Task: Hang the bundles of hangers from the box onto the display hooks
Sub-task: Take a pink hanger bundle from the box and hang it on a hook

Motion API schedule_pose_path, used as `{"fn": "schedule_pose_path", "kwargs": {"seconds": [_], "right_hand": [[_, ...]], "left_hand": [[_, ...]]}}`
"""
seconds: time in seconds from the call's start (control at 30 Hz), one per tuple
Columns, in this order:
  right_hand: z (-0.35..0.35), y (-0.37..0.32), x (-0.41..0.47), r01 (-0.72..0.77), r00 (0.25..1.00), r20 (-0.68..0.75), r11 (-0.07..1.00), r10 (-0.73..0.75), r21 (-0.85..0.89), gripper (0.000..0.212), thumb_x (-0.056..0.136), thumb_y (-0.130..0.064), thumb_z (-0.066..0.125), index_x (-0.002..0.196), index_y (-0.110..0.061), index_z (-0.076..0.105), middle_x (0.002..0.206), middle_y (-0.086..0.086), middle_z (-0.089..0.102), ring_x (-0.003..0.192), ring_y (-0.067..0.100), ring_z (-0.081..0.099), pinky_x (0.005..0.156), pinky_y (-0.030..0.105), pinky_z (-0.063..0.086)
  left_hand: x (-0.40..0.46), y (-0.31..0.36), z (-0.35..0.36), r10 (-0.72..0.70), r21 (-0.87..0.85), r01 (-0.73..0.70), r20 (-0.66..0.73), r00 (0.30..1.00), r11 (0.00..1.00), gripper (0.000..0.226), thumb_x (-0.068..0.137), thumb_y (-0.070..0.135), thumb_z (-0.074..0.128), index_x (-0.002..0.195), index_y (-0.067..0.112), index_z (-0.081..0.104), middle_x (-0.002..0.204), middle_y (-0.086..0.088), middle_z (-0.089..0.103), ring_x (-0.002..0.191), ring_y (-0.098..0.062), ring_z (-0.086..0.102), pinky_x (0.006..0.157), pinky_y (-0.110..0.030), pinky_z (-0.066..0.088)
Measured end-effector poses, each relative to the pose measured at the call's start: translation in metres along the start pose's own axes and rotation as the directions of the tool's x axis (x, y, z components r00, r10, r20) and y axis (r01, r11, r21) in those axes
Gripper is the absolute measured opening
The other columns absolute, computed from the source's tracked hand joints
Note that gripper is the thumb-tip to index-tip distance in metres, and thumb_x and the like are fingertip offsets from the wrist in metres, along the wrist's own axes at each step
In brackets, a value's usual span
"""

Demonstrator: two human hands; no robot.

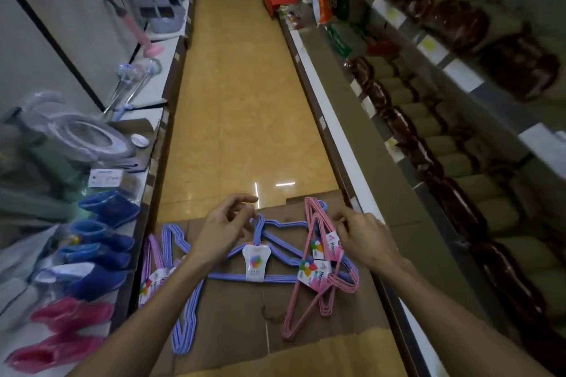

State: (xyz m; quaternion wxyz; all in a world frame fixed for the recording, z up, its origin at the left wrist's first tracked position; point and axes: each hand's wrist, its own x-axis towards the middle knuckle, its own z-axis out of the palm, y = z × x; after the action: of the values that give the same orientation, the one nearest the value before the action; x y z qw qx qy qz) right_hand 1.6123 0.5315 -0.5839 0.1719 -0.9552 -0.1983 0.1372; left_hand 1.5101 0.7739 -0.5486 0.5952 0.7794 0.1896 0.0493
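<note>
We took the flattened cardboard box [269, 309], lying on the aisle floor [245, 101], as the reference landmark. Four bundles of hangers lay on it. The blue bundle [275, 242] lay across the middle of the cardboard box, with its hook end toward the far edge and a white label card [256, 263] around its neck. The pink bundle [318, 254] lay at the right side of the cardboard box, crossing the right end of the blue bundle. A second blue bundle [183, 309] and a lilac bundle [153, 263] lay at the left side of the cardboard box.

Our left hand [223, 229] pinched the hook end of the blue bundle at the far side of the cardboard box, fingers curled round the wires. Our right hand [364, 239] gripped the upper part of the pink bundle near its labels [315, 266].

We judged the bundles light, being thin coated wire, and stiff as a pack because the card binds the necks. The loose shoulders could snag on the crossing bundle. We judged the grouped hooks the best hold, since they must go onto the display hooks, which were not identifiable in this view.
</note>
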Motion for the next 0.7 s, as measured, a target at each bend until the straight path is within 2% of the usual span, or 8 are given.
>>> {"fn": "schedule_pose_path", "kwargs": {"seconds": [0.1,0.27,0.37,0.5,0.6,0.7], "right_hand": [[0.045,0.024,0.019,-0.019,0.999,-0.051,1.0,0.018,-0.023,0.022,0.099,-0.027,0.046,0.113,-0.02,0.062,0.095,0.002,0.071,0.075,0.016,0.066,0.068,0.036,0.058],[0.123,0.069,0.041,-0.077,0.995,-0.066,0.993,0.072,-0.088,0.022,0.099,-0.027,0.046,0.113,-0.017,0.061,0.098,0.005,0.07,0.075,0.018,0.063,0.059,0.028,0.046],[0.173,0.102,0.056,-0.107,0.992,-0.073,0.992,0.102,-0.072,0.02,0.099,-0.033,0.049,0.107,-0.018,0.061,0.092,0.0,0.069,0.069,0.011,0.062,0.052,0.023,0.041],[0.228,0.138,0.071,-0.1,0.991,-0.095,0.992,0.092,-0.079,0.02,0.097,-0.03,0.05,0.109,-0.018,0.06,0.098,0.002,0.069,0.072,0.016,0.061,0.059,0.028,0.048],[0.263,0.16,0.079,-0.111,0.992,-0.064,0.99,0.105,-0.085,0.022,0.098,-0.028,0.049,0.115,-0.014,0.057,0.097,0.005,0.064,0.066,0.015,0.051,0.056,0.026,0.04],[0.295,0.186,0.087,-0.12,0.989,-0.1,0.989,0.112,-0.084,0.017,0.097,-0.025,0.048,0.109,-0.016,0.056,0.094,0.0,0.064,0.066,0.014,0.054,0.054,0.026,0.044]], "left_hand": [[0.02,-0.052,0.015,0.01,-0.006,-0.01,-0.006,1.0,1.0,0.018,0.098,0.01,0.051,0.111,0.011,0.063,0.086,-0.004,0.069,0.063,-0.007,0.06,0.056,-0.019,0.049],[0.039,-0.146,0.051,0.015,-0.027,-0.015,-0.003,1.0,1.0,0.015,0.098,0.013,0.053,0.106,0.018,0.064,0.082,0.003,0.07,0.063,-0.007,0.063,0.061,-0.027,0.051],[0.052,-0.205,0.076,0.024,-0.026,-0.024,0.02,1.0,0.999,0.015,0.098,0.014,0.054,0.104,0.022,0.065,0.08,0.005,0.071,0.064,-0.009,0.063,0.062,-0.032,0.05],[0.065,-0.269,0.114,0.026,-0.024,-0.025,0.019,0.999,0.999,0.015,0.099,0.016,0.051,0.106,0.022,0.064,0.084,0.002,0.068,0.069,-0.014,0.063,0.06,-0.027,0.049],[0.072,-0.312,0.144,0.013,-0.025,-0.012,0.02,1.0,1.0,0.015,0.099,0.016,0.051,0.108,0.018,0.063,0.087,-0.001,0.068,0.065,-0.006,0.063,0.058,-0.02,0.05],[0.077,-0.354,0.173,-0.015,-0.014,0.016,0.017,1.0,1.0,0.014,0.098,0.014,0.053,0.106,0.019,0.064,0.086,0.001,0.069,0.063,0.001,0.062,0.058,-0.019,0.05]]}}
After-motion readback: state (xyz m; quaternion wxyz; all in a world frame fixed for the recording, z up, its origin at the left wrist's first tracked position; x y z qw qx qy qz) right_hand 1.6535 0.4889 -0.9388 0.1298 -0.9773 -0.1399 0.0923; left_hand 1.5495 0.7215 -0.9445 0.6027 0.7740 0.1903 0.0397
